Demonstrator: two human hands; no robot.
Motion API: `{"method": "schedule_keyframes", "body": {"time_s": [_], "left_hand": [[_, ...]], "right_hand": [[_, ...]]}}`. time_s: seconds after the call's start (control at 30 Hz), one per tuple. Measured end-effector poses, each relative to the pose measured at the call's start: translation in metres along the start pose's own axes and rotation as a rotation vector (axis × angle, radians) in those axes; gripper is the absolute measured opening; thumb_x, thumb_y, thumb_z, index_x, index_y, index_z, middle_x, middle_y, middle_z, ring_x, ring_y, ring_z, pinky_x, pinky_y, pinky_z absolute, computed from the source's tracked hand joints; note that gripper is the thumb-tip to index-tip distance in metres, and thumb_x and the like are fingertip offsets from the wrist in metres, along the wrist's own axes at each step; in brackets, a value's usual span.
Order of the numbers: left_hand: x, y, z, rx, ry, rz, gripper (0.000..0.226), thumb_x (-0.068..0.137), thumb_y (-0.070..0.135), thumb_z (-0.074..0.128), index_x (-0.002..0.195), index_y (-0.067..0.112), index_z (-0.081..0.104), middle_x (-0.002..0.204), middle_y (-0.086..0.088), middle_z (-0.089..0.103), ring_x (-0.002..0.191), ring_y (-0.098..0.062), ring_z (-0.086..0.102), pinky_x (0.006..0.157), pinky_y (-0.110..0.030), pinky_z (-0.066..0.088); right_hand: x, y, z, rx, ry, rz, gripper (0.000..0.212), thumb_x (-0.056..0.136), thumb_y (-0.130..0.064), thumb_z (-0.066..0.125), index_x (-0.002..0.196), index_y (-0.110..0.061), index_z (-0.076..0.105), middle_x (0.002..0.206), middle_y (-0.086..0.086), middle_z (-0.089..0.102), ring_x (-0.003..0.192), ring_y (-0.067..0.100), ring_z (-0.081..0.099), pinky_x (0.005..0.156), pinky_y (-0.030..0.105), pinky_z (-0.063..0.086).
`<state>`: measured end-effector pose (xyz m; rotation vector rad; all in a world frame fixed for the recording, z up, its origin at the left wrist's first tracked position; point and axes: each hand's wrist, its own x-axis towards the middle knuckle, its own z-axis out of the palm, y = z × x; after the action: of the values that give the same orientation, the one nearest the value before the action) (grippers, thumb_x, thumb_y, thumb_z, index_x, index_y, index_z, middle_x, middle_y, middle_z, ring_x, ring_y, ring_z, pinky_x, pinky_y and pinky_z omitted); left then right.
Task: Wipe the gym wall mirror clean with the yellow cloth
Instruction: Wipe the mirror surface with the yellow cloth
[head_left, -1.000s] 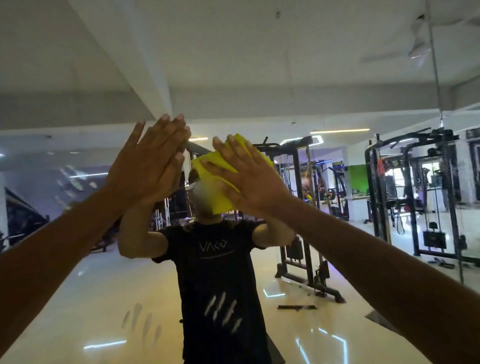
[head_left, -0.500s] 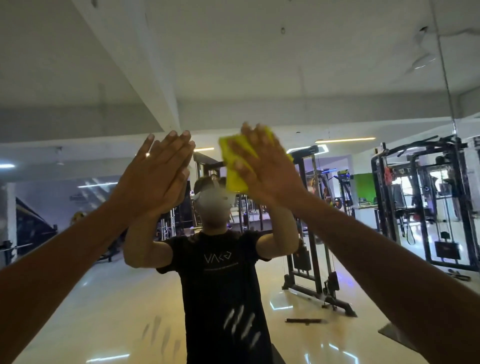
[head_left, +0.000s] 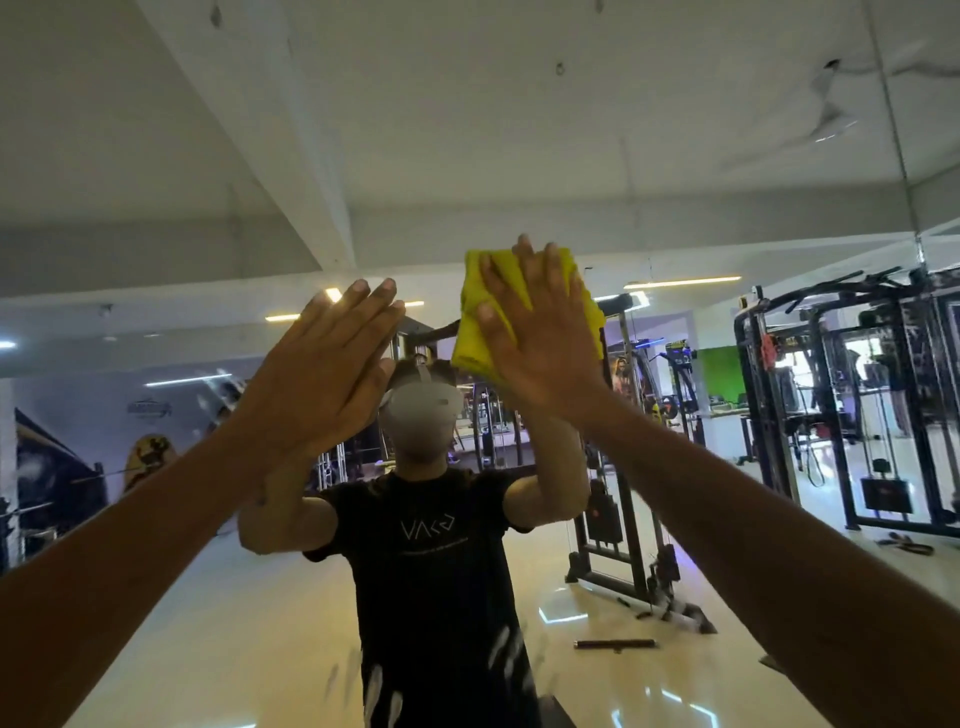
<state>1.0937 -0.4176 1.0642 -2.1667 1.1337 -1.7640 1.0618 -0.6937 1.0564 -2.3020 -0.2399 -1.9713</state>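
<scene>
four right fingers (head_left: 540, 275) press flat on yellow cloth (head_left: 470, 338).

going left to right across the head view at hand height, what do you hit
left hand flat with nothing in it → yellow cloth → right hand pressed flat on the cloth → green panel in the reflection → black cable machine at far right

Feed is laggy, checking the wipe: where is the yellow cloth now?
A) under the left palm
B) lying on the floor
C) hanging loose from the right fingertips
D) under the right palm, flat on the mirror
D: the right hand presses the cloth flat to the mirror; the left hand is bare.
</scene>
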Motion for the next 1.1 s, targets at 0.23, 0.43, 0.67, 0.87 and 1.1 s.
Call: {"method": "schedule_keyframes", "body": {"time_s": [0.23, 0.43, 0.67, 0.87, 1.1], "left_hand": [[-0.018, -0.017, -0.007, 0.000, 0.005, 0.006, 0.063, 0.110, 0.038, 0.030, 0.167, 0.011, 0.038, 0.177, -0.011, 0.030, 0.166, -0.032, 0.024, 0.134, -0.058, 0.019], [-0.020, -0.023, -0.011, 0.000, 0.005, -0.004, 0.062, 0.110, 0.037, 0.031, 0.165, 0.010, 0.039, 0.176, -0.013, 0.032, 0.165, -0.033, 0.026, 0.133, -0.060, 0.021], [-0.021, -0.032, -0.012, -0.002, 0.012, 0.000, 0.061, 0.111, 0.035, 0.030, 0.167, 0.012, 0.038, 0.177, -0.011, 0.030, 0.166, -0.030, 0.023, 0.134, -0.059, 0.018], [-0.026, -0.037, -0.016, -0.033, 0.042, -0.057, 0.062, 0.111, 0.035, 0.028, 0.167, 0.012, 0.039, 0.177, -0.010, 0.032, 0.166, -0.030, 0.025, 0.133, -0.060, 0.018], [-0.029, -0.033, -0.012, 0.039, 0.008, -0.023, 0.063, 0.111, 0.039, 0.027, 0.169, 0.014, 0.033, 0.179, -0.009, 0.027, 0.167, -0.028, 0.019, 0.134, -0.060, 0.015]], "right_hand": [[-0.021, -0.004, 0.000, -0.073, -0.134, -0.347, 0.063, 0.116, -0.056, 0.029, 0.176, -0.035, 0.025, 0.187, 0.007, 0.002, 0.172, 0.034, -0.006, 0.138, 0.060, 0.002], [-0.025, -0.047, 0.017, -0.158, -0.061, -0.227, 0.063, 0.118, -0.052, 0.022, 0.176, -0.030, 0.021, 0.185, 0.016, 0.008, 0.170, 0.047, 0.001, 0.133, 0.071, 0.011], [0.009, -0.021, 0.002, -0.067, -0.037, -0.170, 0.061, 0.116, -0.054, 0.025, 0.174, -0.035, 0.029, 0.185, 0.011, 0.010, 0.172, 0.038, 0.002, 0.138, 0.059, 0.005], [-0.052, -0.076, 0.020, -0.179, -0.232, -0.463, 0.066, 0.116, -0.058, 0.017, 0.177, -0.032, 0.017, 0.186, 0.014, 0.002, 0.171, 0.043, -0.006, 0.136, 0.066, -0.001], [-0.010, -0.011, -0.004, -0.025, -0.037, -0.026, 0.059, 0.117, -0.050, 0.033, 0.174, -0.034, 0.029, 0.186, 0.010, 0.009, 0.172, 0.038, -0.001, 0.136, 0.065, 0.009]]}}
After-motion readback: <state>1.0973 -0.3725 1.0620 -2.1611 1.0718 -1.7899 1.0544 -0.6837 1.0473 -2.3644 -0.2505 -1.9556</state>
